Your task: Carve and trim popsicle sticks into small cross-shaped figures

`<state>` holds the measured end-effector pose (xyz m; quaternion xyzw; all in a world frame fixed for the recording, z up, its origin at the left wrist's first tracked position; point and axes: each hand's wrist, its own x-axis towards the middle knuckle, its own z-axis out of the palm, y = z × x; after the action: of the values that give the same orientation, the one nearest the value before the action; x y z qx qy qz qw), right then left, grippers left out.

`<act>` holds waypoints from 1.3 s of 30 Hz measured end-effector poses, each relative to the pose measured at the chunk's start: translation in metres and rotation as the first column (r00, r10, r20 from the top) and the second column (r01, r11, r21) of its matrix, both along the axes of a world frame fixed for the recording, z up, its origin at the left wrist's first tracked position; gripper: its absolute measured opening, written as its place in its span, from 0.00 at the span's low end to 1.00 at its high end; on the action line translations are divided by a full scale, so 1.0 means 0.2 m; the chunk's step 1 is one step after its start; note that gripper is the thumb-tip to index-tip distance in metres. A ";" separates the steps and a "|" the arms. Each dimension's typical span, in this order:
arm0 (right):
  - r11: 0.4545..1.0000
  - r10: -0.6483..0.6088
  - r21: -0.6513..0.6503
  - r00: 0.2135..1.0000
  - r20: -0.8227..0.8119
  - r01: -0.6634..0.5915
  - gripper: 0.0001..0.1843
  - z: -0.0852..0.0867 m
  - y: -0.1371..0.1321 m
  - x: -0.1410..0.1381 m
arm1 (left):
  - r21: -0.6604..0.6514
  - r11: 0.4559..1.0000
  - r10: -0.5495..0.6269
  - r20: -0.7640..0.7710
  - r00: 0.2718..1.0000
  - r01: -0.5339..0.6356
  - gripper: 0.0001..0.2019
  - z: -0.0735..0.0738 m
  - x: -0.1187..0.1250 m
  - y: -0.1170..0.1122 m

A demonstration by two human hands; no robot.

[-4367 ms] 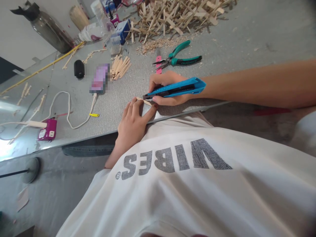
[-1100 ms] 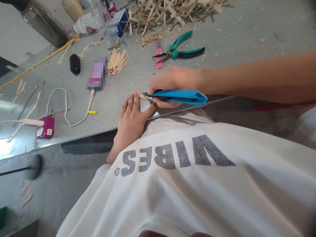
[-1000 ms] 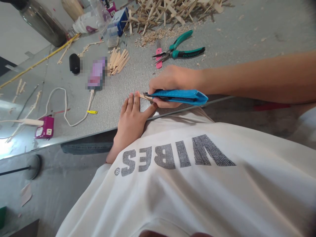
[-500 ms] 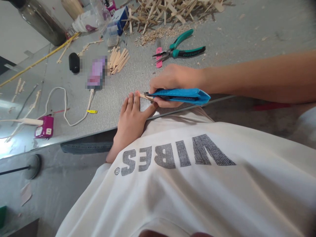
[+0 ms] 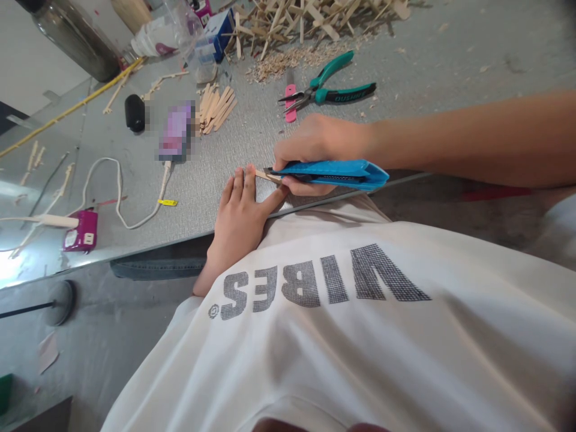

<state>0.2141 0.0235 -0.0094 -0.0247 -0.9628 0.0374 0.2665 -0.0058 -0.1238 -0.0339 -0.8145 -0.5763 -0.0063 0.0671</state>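
Note:
My right hand (image 5: 310,144) is wrapped round a blue utility knife (image 5: 337,174), its blade end pointing left. The blade lies at a short, flat wooden stick (image 5: 266,176) on the table, close to the front edge. My left hand (image 5: 240,207) rests flat with its fingers stretched out and the thumb spread to the right. Its index fingertip touches the stick's left end, and the thumb tip is by the stick's right end, next to my right hand. The fingers of the right hand partly cover the knife's front end and the stick.
Beyond my hands lie green-handled pliers (image 5: 335,87) across a pink-handled tool (image 5: 290,103). A large pile of wooden sticks (image 5: 306,18) and shavings (image 5: 283,65) sits farther back. Left are a small stick bundle (image 5: 216,108), a phone (image 5: 176,132) on a white cable, and a black case (image 5: 135,113).
The utility knife and my right hand have shifted very slightly to the right. My left hand stays in place on the table.

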 end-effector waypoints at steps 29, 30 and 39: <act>0.966 -0.131 -0.221 0.991 0.013 0.131 0.17 -0.02 -0.01 0.02 | 0.088 0.995 -0.058 0.056 0.997 0.052 0.32 -0.07 -0.04 0.00; 0.966 -0.133 -0.219 0.991 0.020 0.134 0.17 -0.03 -0.01 0.02 | 0.085 0.995 -0.061 0.057 0.997 0.056 0.32 -0.07 -0.04 0.00; 0.969 -0.120 -0.216 0.993 -0.004 0.116 0.17 -0.05 -0.01 0.01 | 0.070 0.997 -0.039 0.040 0.998 0.036 0.30 -0.05 -0.03 0.00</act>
<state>0.2169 0.0218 -0.0185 -0.1104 -0.9476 0.1259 0.2721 -0.0113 -0.1239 -0.0435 -0.8221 -0.5615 -0.0442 0.0831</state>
